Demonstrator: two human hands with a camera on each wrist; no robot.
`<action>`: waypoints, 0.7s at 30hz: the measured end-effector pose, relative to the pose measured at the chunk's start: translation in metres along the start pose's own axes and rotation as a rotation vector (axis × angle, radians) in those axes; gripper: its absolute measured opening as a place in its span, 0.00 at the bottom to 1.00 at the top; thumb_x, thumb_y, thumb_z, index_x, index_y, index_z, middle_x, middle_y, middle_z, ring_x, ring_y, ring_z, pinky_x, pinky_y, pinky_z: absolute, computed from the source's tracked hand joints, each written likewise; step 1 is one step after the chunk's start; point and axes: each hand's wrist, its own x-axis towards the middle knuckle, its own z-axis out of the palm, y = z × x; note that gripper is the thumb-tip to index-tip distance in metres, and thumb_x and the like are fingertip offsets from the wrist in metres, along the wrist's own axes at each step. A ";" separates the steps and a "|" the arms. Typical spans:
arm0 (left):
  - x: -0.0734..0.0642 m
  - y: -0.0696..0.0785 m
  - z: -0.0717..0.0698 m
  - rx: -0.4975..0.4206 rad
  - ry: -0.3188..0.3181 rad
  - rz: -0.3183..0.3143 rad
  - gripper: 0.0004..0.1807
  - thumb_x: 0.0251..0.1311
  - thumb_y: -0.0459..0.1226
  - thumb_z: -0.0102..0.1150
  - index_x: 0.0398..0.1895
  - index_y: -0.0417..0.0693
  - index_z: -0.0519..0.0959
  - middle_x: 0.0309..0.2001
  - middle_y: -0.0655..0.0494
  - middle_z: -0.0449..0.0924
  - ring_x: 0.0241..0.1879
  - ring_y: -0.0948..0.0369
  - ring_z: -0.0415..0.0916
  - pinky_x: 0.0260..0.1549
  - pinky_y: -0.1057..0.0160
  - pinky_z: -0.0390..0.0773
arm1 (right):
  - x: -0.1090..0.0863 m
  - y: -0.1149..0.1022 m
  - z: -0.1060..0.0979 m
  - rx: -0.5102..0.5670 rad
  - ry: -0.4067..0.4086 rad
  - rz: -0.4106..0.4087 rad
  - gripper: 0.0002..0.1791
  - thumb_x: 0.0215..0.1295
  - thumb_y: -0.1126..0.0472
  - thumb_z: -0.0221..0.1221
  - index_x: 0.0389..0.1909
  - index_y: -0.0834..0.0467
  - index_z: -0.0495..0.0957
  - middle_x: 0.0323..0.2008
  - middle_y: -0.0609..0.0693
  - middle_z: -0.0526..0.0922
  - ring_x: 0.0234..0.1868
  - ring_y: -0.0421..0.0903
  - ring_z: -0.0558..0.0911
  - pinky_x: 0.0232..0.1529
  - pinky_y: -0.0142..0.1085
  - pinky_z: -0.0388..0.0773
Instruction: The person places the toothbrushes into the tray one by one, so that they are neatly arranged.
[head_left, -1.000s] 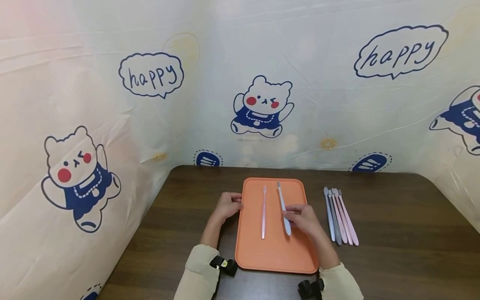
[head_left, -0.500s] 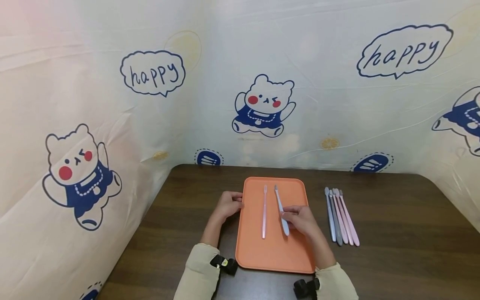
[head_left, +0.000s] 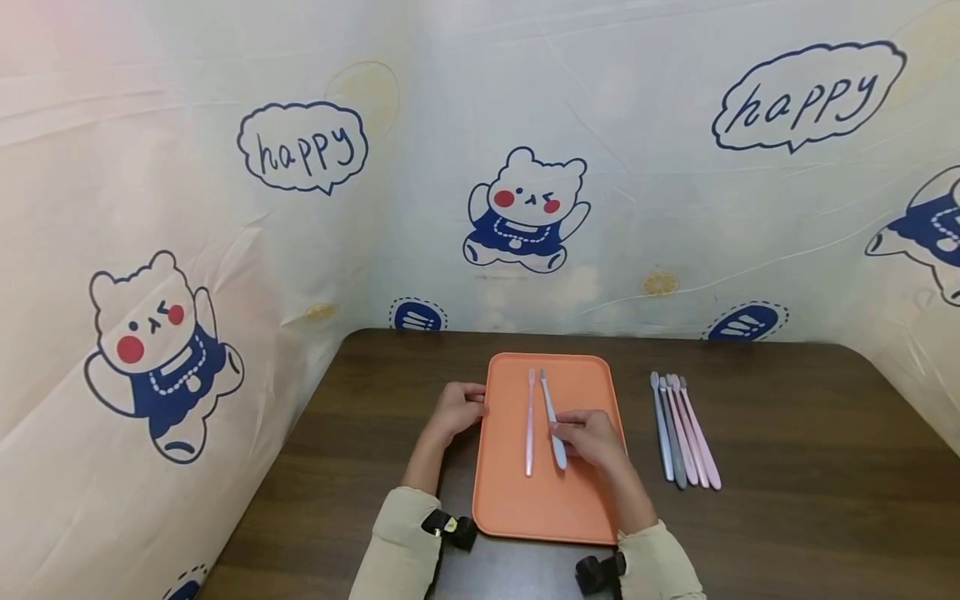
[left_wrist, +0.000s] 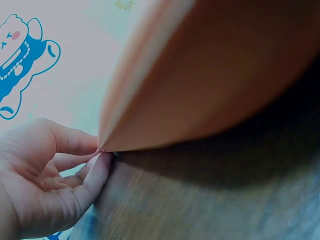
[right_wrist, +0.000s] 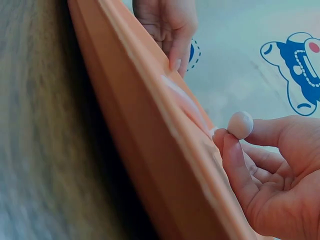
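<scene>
On the orange tray in the head view lies a pink toothbrush, its head pointing away from me. My right hand pinches a light blue toothbrush by the handle, close over the tray just right of the pink one. Its rounded handle end sticks out between thumb and fingers in the right wrist view. At the tray's left side, my left hand grips the rim. The left wrist view shows the thumb and fingers pinching the tray's edge.
Right of the tray, several toothbrushes in blue, grey and pink lie side by side on the dark wooden table. A pale curtain with bear prints stands behind the table.
My right hand has moved left with the blue toothbrush, bringing it nearer the pink one. The left hand stays at the tray's rim.
</scene>
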 end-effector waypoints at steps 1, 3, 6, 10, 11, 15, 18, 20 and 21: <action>0.000 0.000 0.000 -0.001 0.000 0.003 0.23 0.57 0.25 0.60 0.59 0.32 0.79 0.47 0.40 0.82 0.39 0.59 0.79 0.43 0.59 0.86 | 0.000 0.000 0.001 -0.003 0.004 0.004 0.17 0.65 0.66 0.63 0.51 0.73 0.82 0.40 0.62 0.89 0.32 0.41 0.85 0.32 0.33 0.85; 0.001 -0.001 0.000 -0.003 -0.001 0.002 0.23 0.57 0.25 0.60 0.59 0.32 0.79 0.47 0.40 0.82 0.39 0.59 0.79 0.43 0.59 0.86 | 0.001 0.000 0.003 -0.012 0.013 0.016 0.17 0.66 0.65 0.63 0.51 0.72 0.82 0.40 0.62 0.89 0.32 0.41 0.85 0.32 0.33 0.85; 0.001 -0.002 0.000 -0.011 -0.004 0.004 0.24 0.57 0.25 0.60 0.59 0.31 0.79 0.47 0.39 0.82 0.40 0.59 0.80 0.44 0.58 0.86 | 0.002 -0.001 0.005 -0.027 0.028 0.030 0.16 0.66 0.65 0.63 0.51 0.71 0.83 0.41 0.62 0.89 0.31 0.41 0.84 0.32 0.33 0.85; 0.001 -0.003 0.000 -0.016 -0.006 0.010 0.24 0.56 0.25 0.60 0.59 0.31 0.79 0.47 0.38 0.82 0.40 0.58 0.80 0.44 0.58 0.86 | 0.003 -0.001 0.007 -0.025 0.043 0.039 0.16 0.66 0.65 0.63 0.50 0.71 0.83 0.41 0.62 0.89 0.31 0.41 0.84 0.31 0.32 0.84; 0.001 -0.003 0.000 -0.017 -0.006 0.011 0.24 0.56 0.25 0.60 0.59 0.31 0.79 0.47 0.38 0.82 0.40 0.58 0.80 0.44 0.57 0.86 | 0.003 -0.001 0.007 -0.024 0.045 0.037 0.16 0.66 0.65 0.63 0.50 0.71 0.83 0.40 0.62 0.89 0.31 0.41 0.84 0.31 0.32 0.84; 0.002 -0.003 0.000 -0.019 -0.008 0.017 0.24 0.56 0.25 0.61 0.58 0.30 0.79 0.47 0.38 0.82 0.40 0.58 0.80 0.44 0.57 0.86 | 0.002 -0.001 0.008 -0.036 0.051 0.040 0.16 0.66 0.65 0.64 0.49 0.71 0.83 0.41 0.63 0.88 0.31 0.41 0.85 0.32 0.34 0.85; 0.002 -0.002 0.000 -0.020 -0.009 0.014 0.24 0.56 0.25 0.61 0.58 0.31 0.79 0.47 0.38 0.82 0.40 0.58 0.80 0.44 0.58 0.86 | 0.002 -0.001 0.009 -0.060 0.062 0.046 0.16 0.65 0.63 0.65 0.48 0.70 0.85 0.40 0.61 0.88 0.30 0.40 0.84 0.31 0.32 0.84; 0.002 -0.003 0.000 -0.021 -0.008 0.009 0.23 0.56 0.25 0.61 0.59 0.31 0.79 0.47 0.39 0.82 0.40 0.59 0.80 0.44 0.58 0.86 | 0.002 -0.001 0.009 -0.085 0.071 0.047 0.15 0.65 0.62 0.65 0.46 0.69 0.86 0.37 0.59 0.88 0.28 0.39 0.83 0.30 0.31 0.83; 0.002 -0.003 0.000 -0.022 -0.008 0.007 0.23 0.57 0.25 0.60 0.58 0.31 0.79 0.47 0.39 0.82 0.40 0.59 0.80 0.44 0.58 0.86 | 0.002 -0.001 0.009 -0.100 0.076 0.049 0.15 0.64 0.61 0.66 0.45 0.68 0.86 0.35 0.58 0.88 0.27 0.39 0.82 0.28 0.30 0.82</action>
